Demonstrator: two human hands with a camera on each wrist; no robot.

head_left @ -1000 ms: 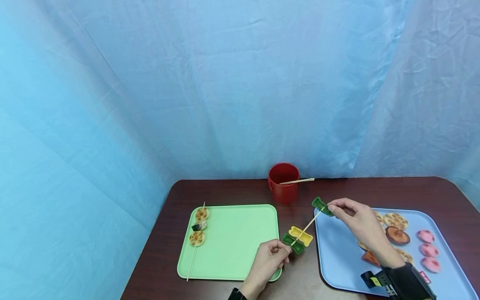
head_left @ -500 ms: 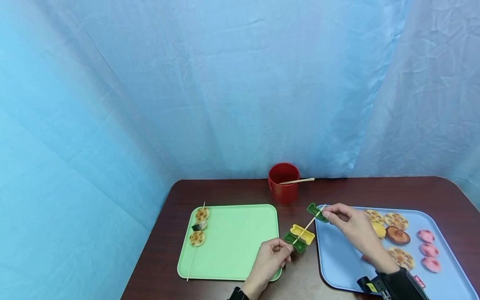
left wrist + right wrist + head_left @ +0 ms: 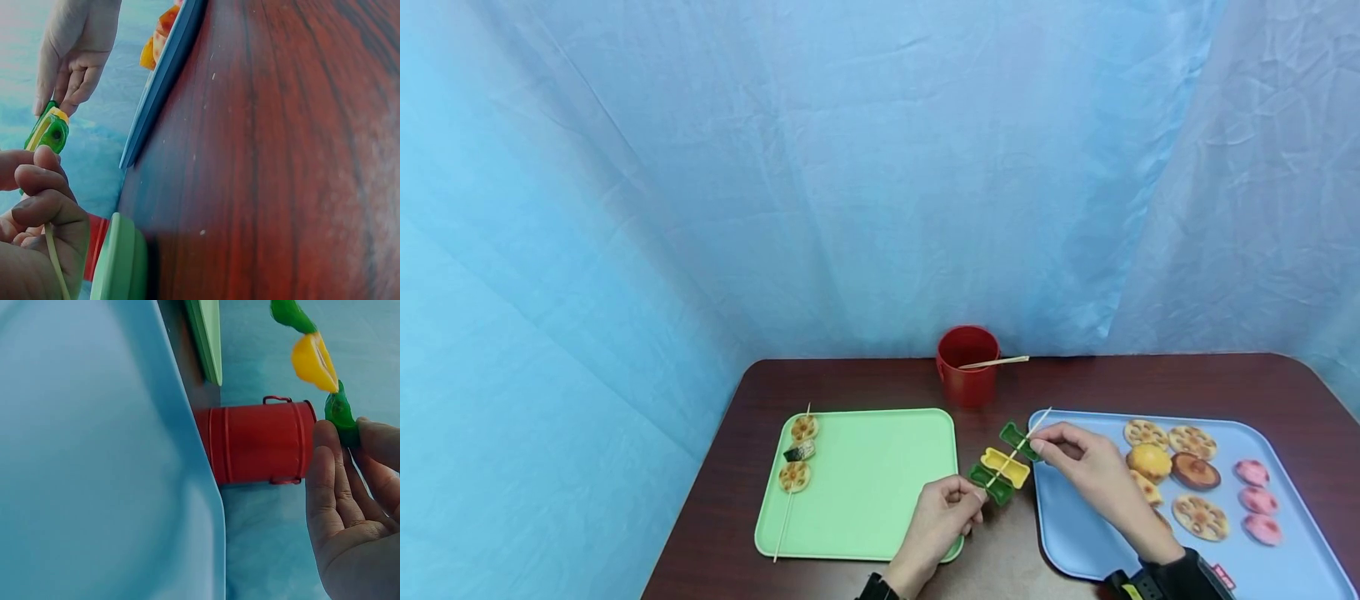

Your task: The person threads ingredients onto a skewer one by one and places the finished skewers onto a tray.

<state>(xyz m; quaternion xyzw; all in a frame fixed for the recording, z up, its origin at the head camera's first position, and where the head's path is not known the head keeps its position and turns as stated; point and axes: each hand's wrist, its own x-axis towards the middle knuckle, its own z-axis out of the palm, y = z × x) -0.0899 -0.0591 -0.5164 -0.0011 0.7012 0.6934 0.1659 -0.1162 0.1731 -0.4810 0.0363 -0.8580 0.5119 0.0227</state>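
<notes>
Above the table between the two trays, my left hand [image 3: 942,525] grips the lower end of a wooden skewer [image 3: 1041,419], which slants up to the right. On it sit a green pepper piece [image 3: 991,484] by the left fingers and a yellow pepper piece [image 3: 1006,468] touching it. Higher up, thumb and fingers of my right hand [image 3: 1097,483] pinch another green pepper piece [image 3: 1015,437] threaded on the stick, its tip sticking out beyond. In the right wrist view that pinched green piece [image 3: 339,415] is close to the yellow one [image 3: 312,362]. The skewer's tail [image 3: 55,262] passes through the left hand.
A green tray [image 3: 880,500] at left holds a loaded skewer with lotus root slices [image 3: 793,477]. The blue tray [image 3: 1075,558] at right carries lotus slices [image 3: 1200,517], a brown mushroom-like piece [image 3: 1195,472] and pink pieces [image 3: 1257,501]. Behind stands a red cup [image 3: 967,387] with sticks.
My right hand has moved down and left, sliding the upper green pepper piece along the skewer toward the yellow one. The skewer's tip now shows beyond it. My left hand has barely moved.
</notes>
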